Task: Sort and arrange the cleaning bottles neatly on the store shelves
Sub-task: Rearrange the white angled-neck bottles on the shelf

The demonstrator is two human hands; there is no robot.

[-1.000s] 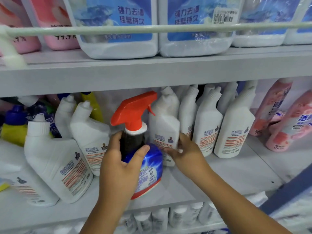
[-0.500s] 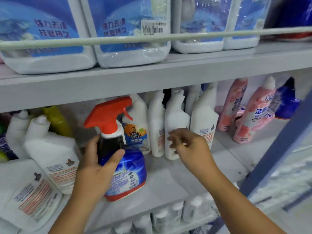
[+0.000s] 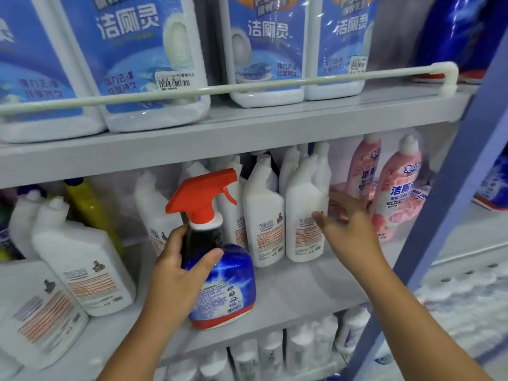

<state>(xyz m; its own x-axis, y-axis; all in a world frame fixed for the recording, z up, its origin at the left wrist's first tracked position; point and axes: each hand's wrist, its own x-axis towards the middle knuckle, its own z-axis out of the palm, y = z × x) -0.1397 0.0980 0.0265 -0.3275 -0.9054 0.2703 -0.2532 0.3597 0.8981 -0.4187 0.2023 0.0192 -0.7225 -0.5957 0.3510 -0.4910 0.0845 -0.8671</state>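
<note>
Grey store shelves (image 3: 275, 125) fill the head view, with a blue upright post (image 3: 450, 221) at the right edge. On the upper shelf, behind a pale guard rail (image 3: 247, 88), stand large blue-labelled jugs (image 3: 148, 64). On the middle shelf a row of white bottles (image 3: 264, 215) stands upright at the back; to its right stand pink bottles (image 3: 393, 199), and far left more white bottles lean over beside a yellow bottle (image 3: 90, 210). Further white bottles show on the shelf below.

The left hand (image 3: 178, 281) grips the dark neck of the spray bottle (image 3: 220, 284), fingers and thumb curled round it just under the red trigger head (image 3: 200, 193). That bottle stands upright, long axis vertical, its blue and red base near the front lip of the middle shelf, just in front of the white row. The right hand (image 3: 349, 229) is open and holds nothing, its fingers spread; they reach toward the rightmost white bottle (image 3: 305, 215) and the gap between it and the pink bottles. Motion blur hides whether the fingertips touch it.

The step in hand looks like making room for the sprayer. The white row lies beyond and to the right of the spray bottle, so the right hand is nearer to it, while the left hand already has the sprayer. Any slot for it appears to lie farther back or to the right, so the coming move probably turns on shifting the white bottles first.
</note>
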